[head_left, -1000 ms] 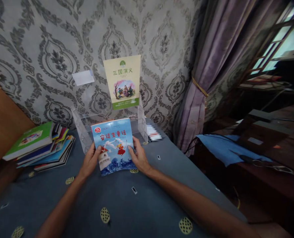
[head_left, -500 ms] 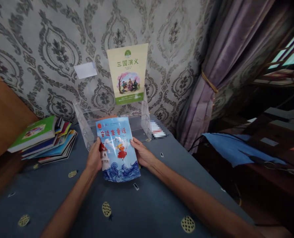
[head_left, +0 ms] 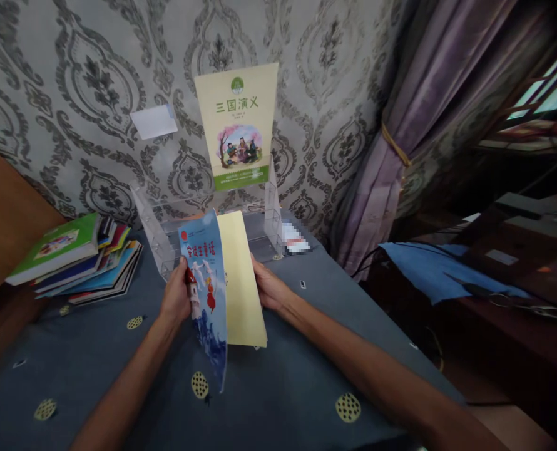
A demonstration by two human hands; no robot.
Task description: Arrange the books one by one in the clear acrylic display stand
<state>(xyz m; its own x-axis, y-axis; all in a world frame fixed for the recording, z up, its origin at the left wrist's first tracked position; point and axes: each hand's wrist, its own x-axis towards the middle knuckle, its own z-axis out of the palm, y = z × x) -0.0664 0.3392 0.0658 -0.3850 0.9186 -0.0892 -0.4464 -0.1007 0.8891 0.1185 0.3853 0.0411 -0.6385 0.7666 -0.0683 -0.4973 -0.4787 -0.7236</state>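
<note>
both l hand & r hand grip part-open blue bk btwn them, at opp edges

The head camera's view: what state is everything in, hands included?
Blue book: front cover lifted open, held in both hands.
Left hand: gripping the book's left edge.
Right hand: gripping its right edge.
Cream book: upright, front facing out.
Clear rack: standing.
Book stack: closed, piled unevenly.
Curtain: tied back.
Window: too blurred to tell.
</note>
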